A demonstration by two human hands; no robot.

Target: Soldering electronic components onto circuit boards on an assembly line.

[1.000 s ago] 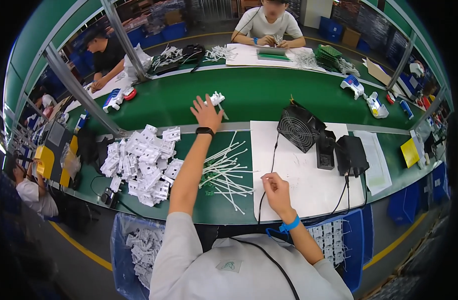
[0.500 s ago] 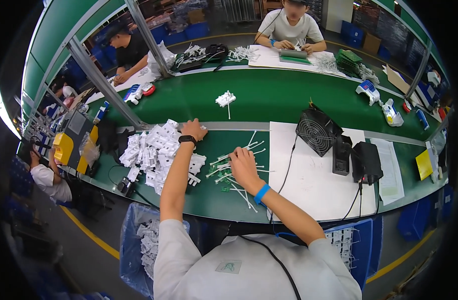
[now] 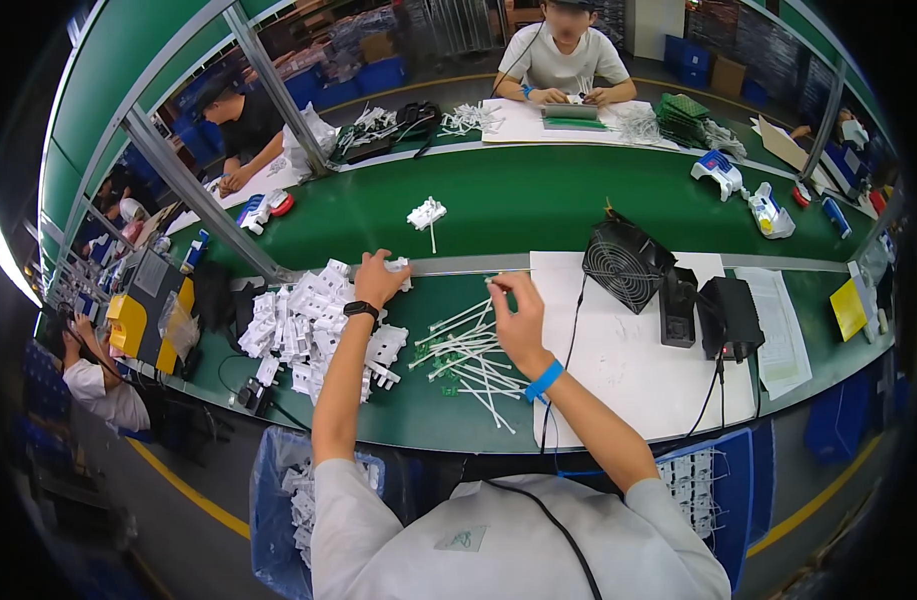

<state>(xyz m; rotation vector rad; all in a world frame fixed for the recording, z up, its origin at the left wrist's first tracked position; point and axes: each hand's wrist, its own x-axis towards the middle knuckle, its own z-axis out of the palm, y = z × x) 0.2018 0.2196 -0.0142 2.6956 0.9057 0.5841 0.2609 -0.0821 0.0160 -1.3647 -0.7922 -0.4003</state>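
Observation:
At the far edge of my bench, my left hand [image 3: 380,280] is closed around a small white plastic part [image 3: 397,267], beside a heap of white plastic housings [image 3: 313,320]. My right hand [image 3: 519,318] is raised with thumb and forefinger pinched together. A tiny pale thing shows at those fingertips, too small to make out. Below and left of that hand lies a spread of white cables [image 3: 478,365] with small green circuit boards [image 3: 440,368] at their left ends. On the green belt beyond sits a white housing [image 3: 427,212] with a white cable trailing from it.
A black fan [image 3: 626,262] and black boxes [image 3: 730,318] stand on the right, partly over white board [image 3: 618,385]. Blue bins [image 3: 268,500] flank me below. A metal post [image 3: 203,200] rises at left. A co-worker [image 3: 568,60] sits across the belt.
My right hand has lifted off the cables and moved up and right, fingers now pinched. My left hand has shifted slightly, the white part now showing more. The whole view has tilted a little.

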